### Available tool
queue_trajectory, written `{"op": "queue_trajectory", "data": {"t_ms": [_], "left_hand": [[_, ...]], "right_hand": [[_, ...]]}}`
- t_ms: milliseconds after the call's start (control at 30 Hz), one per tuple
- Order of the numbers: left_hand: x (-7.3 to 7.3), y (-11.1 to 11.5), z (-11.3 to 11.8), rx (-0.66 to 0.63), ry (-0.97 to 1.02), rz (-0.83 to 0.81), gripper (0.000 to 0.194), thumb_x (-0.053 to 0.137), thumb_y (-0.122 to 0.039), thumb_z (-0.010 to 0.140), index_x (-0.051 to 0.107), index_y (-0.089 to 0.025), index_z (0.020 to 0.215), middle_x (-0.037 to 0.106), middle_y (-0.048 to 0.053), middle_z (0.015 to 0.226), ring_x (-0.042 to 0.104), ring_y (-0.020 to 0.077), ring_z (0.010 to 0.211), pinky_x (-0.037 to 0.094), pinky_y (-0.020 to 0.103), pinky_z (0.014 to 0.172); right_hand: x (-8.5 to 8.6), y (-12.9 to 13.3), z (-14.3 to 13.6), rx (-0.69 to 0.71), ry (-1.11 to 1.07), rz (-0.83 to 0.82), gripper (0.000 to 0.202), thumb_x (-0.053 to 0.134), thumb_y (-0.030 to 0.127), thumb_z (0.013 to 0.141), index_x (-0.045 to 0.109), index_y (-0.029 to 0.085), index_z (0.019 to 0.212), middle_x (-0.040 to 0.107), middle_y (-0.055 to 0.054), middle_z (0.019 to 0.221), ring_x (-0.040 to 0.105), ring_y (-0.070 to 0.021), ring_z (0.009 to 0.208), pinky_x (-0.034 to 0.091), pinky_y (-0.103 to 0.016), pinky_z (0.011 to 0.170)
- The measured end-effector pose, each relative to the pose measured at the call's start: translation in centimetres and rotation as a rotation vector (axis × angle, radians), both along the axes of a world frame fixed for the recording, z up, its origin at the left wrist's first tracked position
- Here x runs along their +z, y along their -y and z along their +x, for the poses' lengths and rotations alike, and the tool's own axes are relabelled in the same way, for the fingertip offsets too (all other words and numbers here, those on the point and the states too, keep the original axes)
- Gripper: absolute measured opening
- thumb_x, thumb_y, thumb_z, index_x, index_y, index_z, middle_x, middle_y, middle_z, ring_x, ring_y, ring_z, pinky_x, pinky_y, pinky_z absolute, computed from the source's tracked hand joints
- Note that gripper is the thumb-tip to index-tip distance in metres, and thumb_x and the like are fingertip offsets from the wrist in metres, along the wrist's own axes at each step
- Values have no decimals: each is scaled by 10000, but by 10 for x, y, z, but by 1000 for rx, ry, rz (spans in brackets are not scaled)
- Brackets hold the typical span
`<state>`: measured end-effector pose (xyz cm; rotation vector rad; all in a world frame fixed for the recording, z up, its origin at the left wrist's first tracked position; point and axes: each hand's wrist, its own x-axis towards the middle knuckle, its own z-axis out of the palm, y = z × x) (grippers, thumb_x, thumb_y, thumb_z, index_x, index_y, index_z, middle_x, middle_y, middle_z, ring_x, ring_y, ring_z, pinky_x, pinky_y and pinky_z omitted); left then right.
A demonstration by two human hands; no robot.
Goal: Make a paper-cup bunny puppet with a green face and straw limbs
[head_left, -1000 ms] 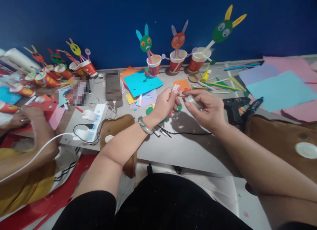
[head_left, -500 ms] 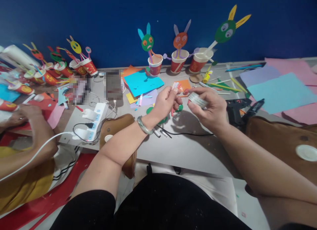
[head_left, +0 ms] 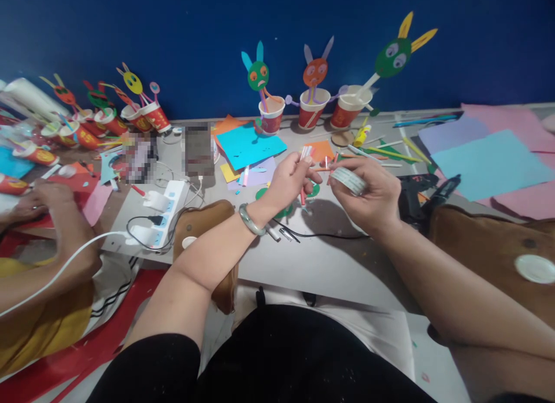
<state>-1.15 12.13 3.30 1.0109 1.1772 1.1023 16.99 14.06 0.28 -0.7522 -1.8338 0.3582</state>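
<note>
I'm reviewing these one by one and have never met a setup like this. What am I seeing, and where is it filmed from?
There is no machine: a person works bare-handed, and the view comes from one camera on that person's head, looking forward and down. The left hand pinches thin, pale strips, too small to identify. The right hand holds a pale, ring-shaped roll, apparently tape. On the grey table lie a bright blue paper sheet and a white plastic power strip. Behind them, red-and-white paper cups hold long-eared paper figures. At the picture's left edge, another person's arm shows.
</note>
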Motion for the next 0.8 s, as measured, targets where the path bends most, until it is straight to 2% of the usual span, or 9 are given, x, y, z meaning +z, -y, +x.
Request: {"op": "queue_trajectory", "data": {"t_ms": [133,300,467,633,800], "left_hand": [[0,1,0,2,-47,33,195,490,-255,1175,463,-231,983,630,-96,691,573,42,482,433,166,499],[-6,1,-1,-4,-134,88,180,504,-257,1157,475,-240,980,598,-103,678,571,57,496,424,179,485],[-8,3,-1,-17,-228,132,240,523,-273,1146,441,-251,921,614,-95,690,541,54,488,397,183,474],[-9,4,-1,-67,-305,155,285,512,-281,1150,451,-250,874,598,-83,668,520,67,468,370,201,465],[-13,4,-1,-91,-323,201,310,528,-322,1155,510,-233,859,611,-67,676,532,70,505,430,202,533]], "right_hand": [[1,2,0,48,-13,7,269,845,313,883,599,298,773,834,-45,989,780,-282,834,625,-473,762],[4,3,1,90,-6,-3,197,857,275,858,664,304,829,836,-39,972,794,-268,817,632,-444,764],[3,2,4,133,26,21,246,898,312,819,663,318,891,840,-28,954,808,-265,812,657,-424,733],[2,3,7,186,-7,10,262,894,267,841,704,326,1011,849,-25,1007,818,-269,848,663,-418,767],[0,3,8,168,-76,-104,219,867,353,900,699,292,1026,864,-66,1082,826,-286,895,646,-439,785]]}}
